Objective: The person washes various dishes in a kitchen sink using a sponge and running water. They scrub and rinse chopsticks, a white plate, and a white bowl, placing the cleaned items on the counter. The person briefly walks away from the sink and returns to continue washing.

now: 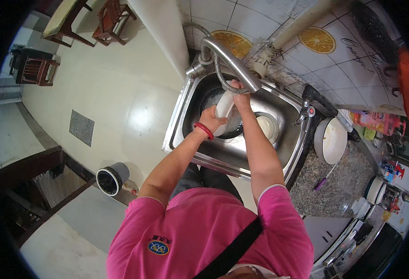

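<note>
Over the stainless steel sink, both hands are on a white dish, tilted on its edge. My left hand, with a red bangle at the wrist, grips its near side, thumb across it. My right hand is at its far side, its fingers partly hidden behind the faucet. Beneath the dish is a dark round basin that seems to hold water. Another pale dish lies in the sink, to the right of the basin and partly behind my right forearm.
Right of the sink, a white bowl with food residue stands on the granite counter, near a purple-handled tool. Pink bottles line the wall side. A small tap is at the sink's right rim. A bin stands on the floor at left.
</note>
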`<state>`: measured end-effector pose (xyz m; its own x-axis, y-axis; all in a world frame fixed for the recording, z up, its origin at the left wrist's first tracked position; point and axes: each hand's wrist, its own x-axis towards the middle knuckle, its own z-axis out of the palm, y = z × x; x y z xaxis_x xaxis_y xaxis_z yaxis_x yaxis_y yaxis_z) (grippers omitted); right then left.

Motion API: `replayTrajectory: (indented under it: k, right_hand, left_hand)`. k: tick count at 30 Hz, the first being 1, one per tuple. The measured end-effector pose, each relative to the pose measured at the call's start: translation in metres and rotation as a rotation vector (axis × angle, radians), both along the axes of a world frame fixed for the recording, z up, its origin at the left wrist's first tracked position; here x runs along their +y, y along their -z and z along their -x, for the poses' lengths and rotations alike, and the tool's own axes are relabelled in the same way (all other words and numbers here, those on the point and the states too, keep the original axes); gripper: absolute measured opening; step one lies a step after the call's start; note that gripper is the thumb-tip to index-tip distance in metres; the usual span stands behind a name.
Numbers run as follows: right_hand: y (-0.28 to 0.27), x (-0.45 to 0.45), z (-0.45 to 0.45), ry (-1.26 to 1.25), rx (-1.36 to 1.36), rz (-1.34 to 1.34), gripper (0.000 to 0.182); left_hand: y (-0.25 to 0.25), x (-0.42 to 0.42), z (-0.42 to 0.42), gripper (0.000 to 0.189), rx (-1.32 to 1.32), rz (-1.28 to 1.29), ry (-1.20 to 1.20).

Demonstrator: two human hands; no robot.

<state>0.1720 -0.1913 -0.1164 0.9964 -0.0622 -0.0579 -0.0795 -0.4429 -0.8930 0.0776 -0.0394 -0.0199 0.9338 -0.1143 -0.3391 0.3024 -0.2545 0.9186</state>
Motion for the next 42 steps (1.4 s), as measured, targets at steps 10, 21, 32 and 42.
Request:
replayTrajectory:
  k: [10,21,32,42]
  right_hand:
    - [-0.061,0.026,0.019,-0.221,-0.413,0.217,0.023]
    - [-0.032,0.034,0.072,0.686,0.643,-0.893,0.064]
    - [-0.032,0.053,0.098,0.616,0.719,-1.110,0.048]
    - [-0.091,0.059,0.130,0.119,0.050,-0.370,0.034]
  left_hand:
    - [-0.005,0.002,-0.013,0.035,0.070,0.064,0.049]
    - [-0.016,0.013,0.015,0.031,0.098,0.155,-0.162]
    - [0.040,0.003,0.038,0.036,-0.065,0.114,-0.062]
    - [0.014,0.019,0.022,0.043,-0.038,0.041,-0.031]
